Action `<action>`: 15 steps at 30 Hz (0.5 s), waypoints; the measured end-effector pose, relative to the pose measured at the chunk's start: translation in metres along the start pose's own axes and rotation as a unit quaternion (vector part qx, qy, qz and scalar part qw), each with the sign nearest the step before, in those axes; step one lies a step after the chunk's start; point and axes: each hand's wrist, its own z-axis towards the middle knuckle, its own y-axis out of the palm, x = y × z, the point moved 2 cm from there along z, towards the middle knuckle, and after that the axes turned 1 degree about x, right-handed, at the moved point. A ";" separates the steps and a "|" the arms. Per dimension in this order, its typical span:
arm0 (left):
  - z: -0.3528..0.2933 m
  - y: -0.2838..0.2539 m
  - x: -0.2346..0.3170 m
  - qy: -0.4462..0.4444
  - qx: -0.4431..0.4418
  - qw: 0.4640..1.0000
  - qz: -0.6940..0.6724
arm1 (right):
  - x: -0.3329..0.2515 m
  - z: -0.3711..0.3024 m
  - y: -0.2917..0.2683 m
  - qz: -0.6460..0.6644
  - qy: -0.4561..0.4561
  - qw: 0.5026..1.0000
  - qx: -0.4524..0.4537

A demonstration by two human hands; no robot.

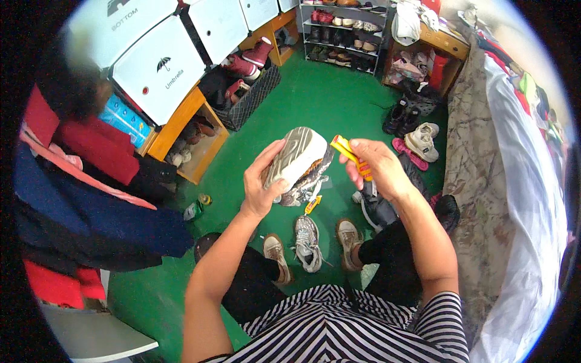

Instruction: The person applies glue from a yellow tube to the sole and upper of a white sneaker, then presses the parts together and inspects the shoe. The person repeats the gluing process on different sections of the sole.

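My left hand [264, 181] is wrapped round a sneaker [301, 156], tilted so its pale, grooved sole shows; its patterned upper is partly hidden behind the sole. Close to the sneaker's right side, but apart from it, my right hand [381, 164] grips a small yellow-and-red tube [345, 147] with its tip pointing up and left. Below, between my feet, a grey laced sneaker [308, 243] stands on the green floor. A small yellow-and-red piece of packaging [313, 205] lies just beyond its toe.
A bed [466, 199] runs along the right, with several shoes [422, 143] beside it. Drawers [158, 75], a dark mesh basket [254, 97] and piled clothes [97, 206] line the left. A shoe rack [344, 36] stands at the back. A green can [193, 210] lies at left.
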 end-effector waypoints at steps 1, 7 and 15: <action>-0.001 -0.001 -0.002 0.006 0.003 1.000 0.006 | 0.001 0.000 0.003 0.021 0.005 1.000 -0.010; -0.001 -0.003 -0.005 0.020 0.020 0.999 0.028 | 0.003 -0.002 0.006 0.030 0.034 0.998 -0.036; -0.001 -0.002 -0.006 0.018 0.028 0.999 0.028 | 0.005 -0.007 0.011 0.015 0.047 0.998 -0.043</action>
